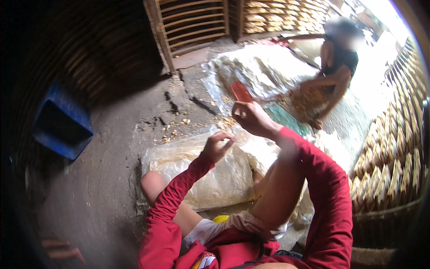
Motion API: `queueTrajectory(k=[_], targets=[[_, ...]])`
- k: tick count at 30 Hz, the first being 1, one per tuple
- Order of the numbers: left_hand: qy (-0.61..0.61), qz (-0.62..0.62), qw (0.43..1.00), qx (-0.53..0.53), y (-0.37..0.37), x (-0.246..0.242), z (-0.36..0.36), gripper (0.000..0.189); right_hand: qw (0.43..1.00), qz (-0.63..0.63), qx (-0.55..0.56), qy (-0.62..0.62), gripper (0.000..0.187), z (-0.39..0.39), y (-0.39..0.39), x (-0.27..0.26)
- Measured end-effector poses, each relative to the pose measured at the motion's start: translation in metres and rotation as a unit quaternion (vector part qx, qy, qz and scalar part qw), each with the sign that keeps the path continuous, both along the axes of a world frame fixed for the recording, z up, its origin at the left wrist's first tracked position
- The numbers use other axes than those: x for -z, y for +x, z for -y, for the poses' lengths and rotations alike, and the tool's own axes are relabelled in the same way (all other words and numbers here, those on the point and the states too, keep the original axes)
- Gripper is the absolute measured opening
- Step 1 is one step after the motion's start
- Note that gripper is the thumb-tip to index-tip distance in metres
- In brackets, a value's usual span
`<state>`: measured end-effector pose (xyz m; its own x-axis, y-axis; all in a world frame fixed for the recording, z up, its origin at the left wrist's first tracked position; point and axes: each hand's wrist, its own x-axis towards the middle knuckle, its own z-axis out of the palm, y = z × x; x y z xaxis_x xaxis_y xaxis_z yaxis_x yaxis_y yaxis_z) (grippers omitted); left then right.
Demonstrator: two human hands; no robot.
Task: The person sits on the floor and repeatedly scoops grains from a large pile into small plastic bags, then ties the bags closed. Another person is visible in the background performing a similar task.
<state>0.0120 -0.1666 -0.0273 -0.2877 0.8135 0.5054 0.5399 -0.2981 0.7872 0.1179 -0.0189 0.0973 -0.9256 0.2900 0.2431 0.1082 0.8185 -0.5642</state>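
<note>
My right hand [248, 116] grips a flat, reddish-brown rectangular piece [241, 91], which sticks up beyond the fingers; its material is unclear. Lower and to the left, my left hand [216, 146] is raised with thumb and forefinger curved towards each other. Whether anything thin sits between those fingertips cannot be made out. Below both hands, between my bent legs, lies a broad block or cushion wrapped in cloudy plastic sheeting [218, 181]. Small yellowish-brown scraps [173, 131] are scattered on the floor past its far edge.
Another person [339, 64] crouches at the far right beside crumpled plastic sheeting [262, 64] and green mesh [289, 119]. A blue plastic crate [63, 124] stands at left. Slatted wooden racks [195, 25] line the back; rows of pale split pieces [386, 175] stand at right.
</note>
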Motion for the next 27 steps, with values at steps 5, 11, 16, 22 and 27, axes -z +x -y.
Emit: queueTrajectory(k=[5, 11, 16, 22, 27], targets=[[-0.013, 0.041, 0.997, -0.062, 0.001, -0.004, 0.002, 0.006, 0.999, -0.034, 0.011, 0.010, 0.011, 0.002, -0.002, 0.000], [-0.003, 0.034, 0.994, -0.100, -0.004, -0.015, 0.004, 0.013, 0.979, -0.004, 0.112, -0.171, 0.008, -0.001, 0.006, -0.003], [-0.019, 0.051, 0.990, -0.132, -0.013, -0.030, 0.009, 0.021, 0.971, -0.100, 0.103, -0.190, 0.012, 0.005, -0.005, -0.008], [0.045, 0.008, 0.983, -0.178, -0.010, -0.082, 0.020, 0.019, 0.981, -0.157, 0.087, -0.070, 0.018, -0.016, -0.019, -0.023], [0.075, 0.015, 0.984, -0.160, -0.013, -0.120, 0.036, 0.014, 0.960, -0.133, 0.148, -0.197, 0.015, -0.009, -0.029, -0.068]])
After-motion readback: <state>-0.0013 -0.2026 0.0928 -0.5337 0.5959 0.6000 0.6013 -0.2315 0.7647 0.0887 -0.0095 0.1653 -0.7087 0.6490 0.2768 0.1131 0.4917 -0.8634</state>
